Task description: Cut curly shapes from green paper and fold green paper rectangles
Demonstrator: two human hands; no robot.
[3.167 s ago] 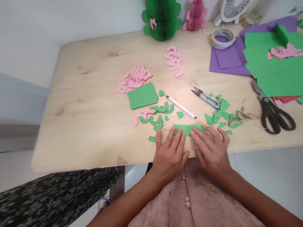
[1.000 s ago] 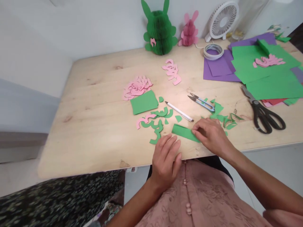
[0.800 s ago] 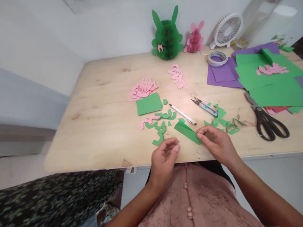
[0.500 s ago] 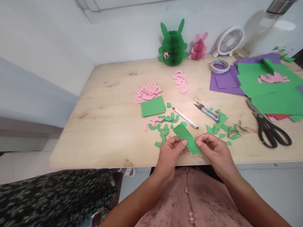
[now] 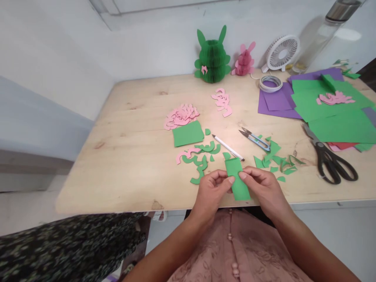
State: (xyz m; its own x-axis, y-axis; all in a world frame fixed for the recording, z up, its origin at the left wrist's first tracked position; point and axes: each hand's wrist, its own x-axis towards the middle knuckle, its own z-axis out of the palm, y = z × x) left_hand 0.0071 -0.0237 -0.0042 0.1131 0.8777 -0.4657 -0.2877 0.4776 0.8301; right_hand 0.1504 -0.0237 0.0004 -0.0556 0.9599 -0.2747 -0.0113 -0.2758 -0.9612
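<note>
A folded strip of green paper (image 5: 238, 184) is held between my two hands at the table's front edge. My left hand (image 5: 213, 188) pinches its left side, thumb on top. On its right side my right hand (image 5: 264, 186) grips it, also thumb on top. Just beyond the strip lies a white pen (image 5: 228, 147). Curved green cutouts (image 5: 200, 160) and a wavy pink cutout (image 5: 188, 153) lie left of the strip, near a green paper rectangle (image 5: 188, 134). Green scraps (image 5: 272, 150) are scattered to the right, beside blue-handled thread snips (image 5: 255, 140).
Black-handled scissors (image 5: 330, 156) lie at right below stacked green sheets (image 5: 311, 96). Pink cutouts (image 5: 182, 116) are heaped mid-table. Along the wall stand a green paper rabbit (image 5: 213, 62), a pink one (image 5: 244, 62), a fan (image 5: 282, 53) and a bottle (image 5: 320, 35). Another person's patterned clothing (image 5: 73, 246) shows at lower left.
The green paper strip has turned from slanting to nearly upright in view, and both hands have shifted along with it. The whole view has moved slightly.
</note>
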